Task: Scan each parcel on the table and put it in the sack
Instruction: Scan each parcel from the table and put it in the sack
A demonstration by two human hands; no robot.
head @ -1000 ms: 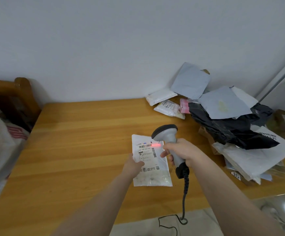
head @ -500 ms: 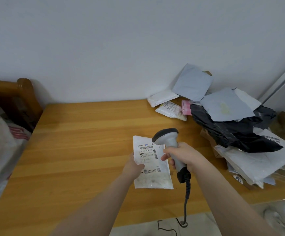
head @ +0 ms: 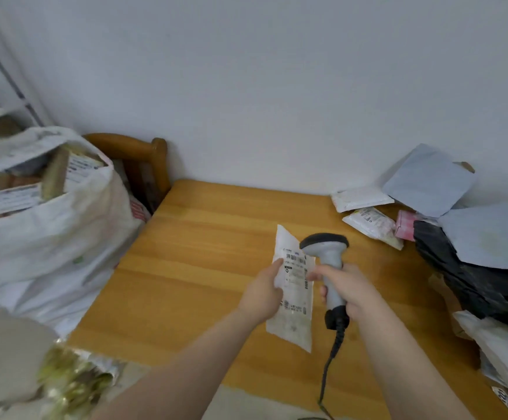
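Note:
My left hand (head: 263,294) grips a small white parcel (head: 294,313) with a barcode label, lifted off the wooden table (head: 198,268) and tilted. Just to its right, my right hand (head: 348,287) holds a grey handheld scanner (head: 325,253) by its handle, head up, black cable hanging down. A large white sack (head: 49,244) stands open at the left of the table, with boxed parcels showing inside. More parcels (head: 471,237) lie heaped at the table's right: grey, white and black mailers.
A wooden chair back (head: 137,159) stands between the sack and the wall. A metal shelf frame (head: 7,77) is at the far left. Something blurred with gold-green bits (head: 70,380) sits at the lower left.
The view has swung left, bringing the sack into sight. The parcel has come up off the table in my left hand and tilted. The scanner's red light is no longer on the label.

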